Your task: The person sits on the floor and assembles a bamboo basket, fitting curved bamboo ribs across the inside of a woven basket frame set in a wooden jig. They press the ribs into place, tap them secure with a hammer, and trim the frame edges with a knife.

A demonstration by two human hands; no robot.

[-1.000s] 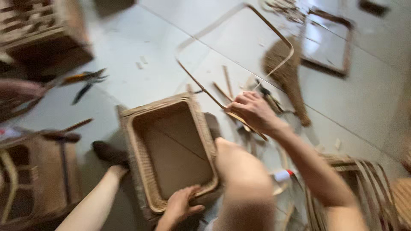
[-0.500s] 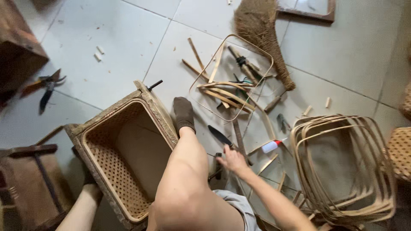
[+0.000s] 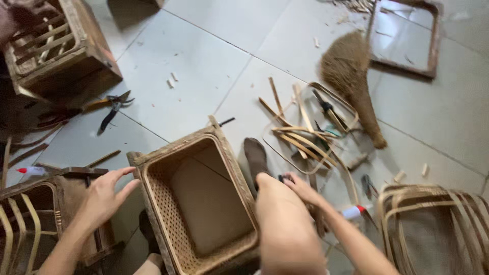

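The left hand (image 3: 104, 196) has come off the one woven basket (image 3: 201, 201), grip released, while the right hand (image 3: 300, 187) grasps a dark tool (image 3: 283, 178).

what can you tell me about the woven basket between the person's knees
The woven basket is a deep, square, open-topped box of tan wicker with a thicker rim and tightly woven walls; its inside looks empty. It stands on the tiled floor, tilted slightly, mouth towards the camera. The left hand hovers open just beside its left rim. The person's knee and dark-socked foot press against its right side.
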